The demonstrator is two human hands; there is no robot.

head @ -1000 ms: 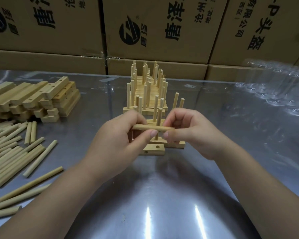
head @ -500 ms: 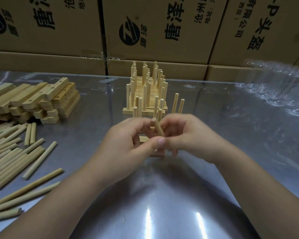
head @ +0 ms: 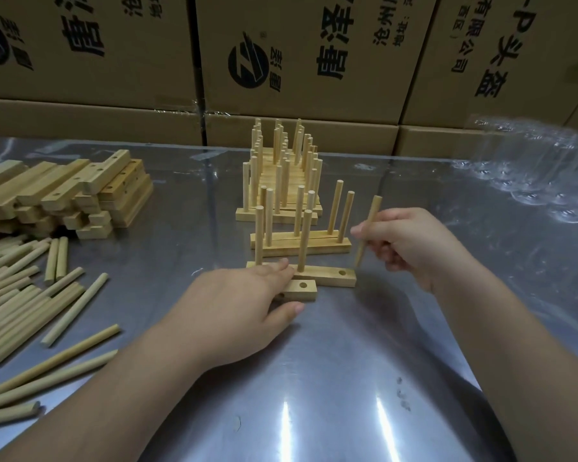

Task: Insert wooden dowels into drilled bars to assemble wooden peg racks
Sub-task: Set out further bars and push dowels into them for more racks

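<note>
A drilled bar (head: 327, 276) lies across the table's middle with two dowels upright in it and an open hole at its right end. My right hand (head: 411, 241) grips a loose dowel (head: 368, 230), nearly upright, its lower tip just above and right of that hole. My left hand (head: 244, 308) rests flat with fingers apart, touching the bar's left part and covering most of a nearer bar (head: 301, 290) with one hole showing. Behind stand a filled rack (head: 301, 245) and a row of finished racks (head: 281, 181).
Loose dowels (head: 20, 301) lie scattered at the left. A stack of drilled bars (head: 64, 195) sits at the back left. Cardboard boxes (head: 297, 61) wall off the far side. Clear plastic wrap (head: 531, 168) lies at the right on the shiny metal table (head: 314, 395).
Both hands held one dowel in front of the racks; now the right hand alone has carried it to the right and stood it up, while the left hand dropped onto the bars.
</note>
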